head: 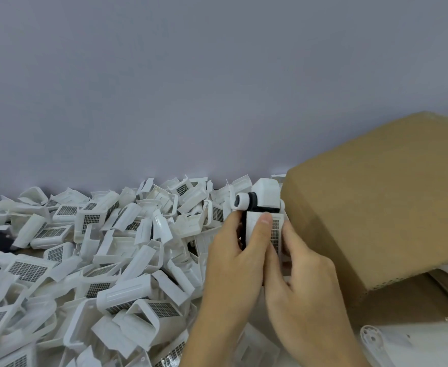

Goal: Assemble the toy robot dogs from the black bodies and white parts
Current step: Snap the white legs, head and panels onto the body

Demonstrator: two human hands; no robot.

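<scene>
Left hand (233, 263) fingers curled round toy robot dog (259, 215), thumb flat on white grille panel. Right hand (304, 282) fingers pinch its right edge. Dog held upright above pile, just beside cardboard box (376, 207): black frame, white boxy head, round white joint. Heap of white parts (98, 255), glossy plastic, many with dark mesh grilles, covers counter left. Plain matte grey wall (191, 88) behind.

Soft, even, cool light; source not visible. Wall (191, 75) flat grey-lilac, no glare. Faint shadows between the white parts (98, 260) at lower left. Overall soft focus; both hands (270, 274) slightly motion-blurred. Wide-angle bending tilts the cardboard box (376, 207) at right edge.
</scene>
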